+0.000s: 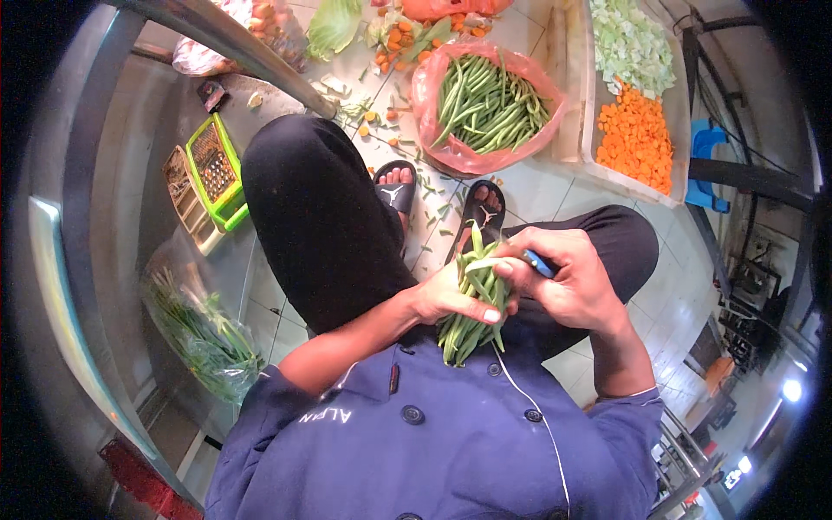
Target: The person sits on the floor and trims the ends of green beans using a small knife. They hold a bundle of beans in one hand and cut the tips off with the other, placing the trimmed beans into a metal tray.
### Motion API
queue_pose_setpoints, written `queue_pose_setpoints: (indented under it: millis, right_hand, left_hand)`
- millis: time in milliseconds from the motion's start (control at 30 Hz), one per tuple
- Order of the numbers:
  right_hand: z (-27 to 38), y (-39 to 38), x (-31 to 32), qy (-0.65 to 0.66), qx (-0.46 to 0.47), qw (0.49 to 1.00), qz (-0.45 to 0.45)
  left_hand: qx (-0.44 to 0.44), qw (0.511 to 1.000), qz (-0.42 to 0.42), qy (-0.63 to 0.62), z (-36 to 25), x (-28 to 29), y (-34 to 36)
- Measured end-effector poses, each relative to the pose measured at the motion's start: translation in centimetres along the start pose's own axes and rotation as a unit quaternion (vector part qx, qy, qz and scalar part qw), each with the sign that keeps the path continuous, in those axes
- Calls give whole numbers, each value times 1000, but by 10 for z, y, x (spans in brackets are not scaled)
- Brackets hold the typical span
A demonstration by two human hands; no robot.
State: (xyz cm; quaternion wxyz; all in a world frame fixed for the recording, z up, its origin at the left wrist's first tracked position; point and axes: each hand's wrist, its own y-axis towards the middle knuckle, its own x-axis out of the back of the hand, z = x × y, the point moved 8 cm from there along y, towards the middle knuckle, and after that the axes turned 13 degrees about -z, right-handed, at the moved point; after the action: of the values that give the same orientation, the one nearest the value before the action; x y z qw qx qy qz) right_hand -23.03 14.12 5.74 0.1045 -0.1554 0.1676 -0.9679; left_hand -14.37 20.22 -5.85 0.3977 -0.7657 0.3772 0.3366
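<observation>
A bunch of green beans (468, 336) is gripped in my left hand (440, 296), its fingers wrapped round the middle and the thumb lying across the front. My right hand (574, 276) is closed on a knife with a blue handle (539, 263), close to the upper part of the bunch. Its blade is mostly hidden or blurred between the fingers and the beans. Beyond my feet stands a pink plastic bag (426, 95), open at the top and full of whole green beans (490, 102).
A pale bin (588, 139) at the far right holds chopped cabbage (633, 43) and sliced carrots (635, 139). Green trimmings (438, 212) litter the tiled floor. To the left are a green grater box (217, 172) and a clear bag of long green stalks (204, 334). A metal bar (234, 48) crosses the upper left.
</observation>
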Motion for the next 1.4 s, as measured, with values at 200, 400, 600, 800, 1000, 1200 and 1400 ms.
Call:
queue_pose_setpoints:
  millis: [200,400,600,800,1000,1200,1400]
  right_hand:
    - [-3,-1,4,269,-141,953,-27]
    - [6,-2,19,268,-89,951,-123]
    - [52,4,50,446,53,877,-173]
    - [169,62,-7,202,178,960,-71]
    - [286,88,-102,240,315,915,77]
    - [237,100,-95,107,322,940,24]
    - [112,72,-11,-146,271,951,-36]
  left_hand:
    - [-54,996,75,1,-13,-21,0]
    - [-25,996,71,-46,3,-10,-3]
    - [-47,997,44,-51,7,-8,4]
    - [-75,993,-13,-94,10,-2,15]
    - [-68,991,-29,-109,3,0,4]
    - [-84,990,-19,-116,3,8,-6]
    - [-77,989,-82,-98,-5,13,-11]
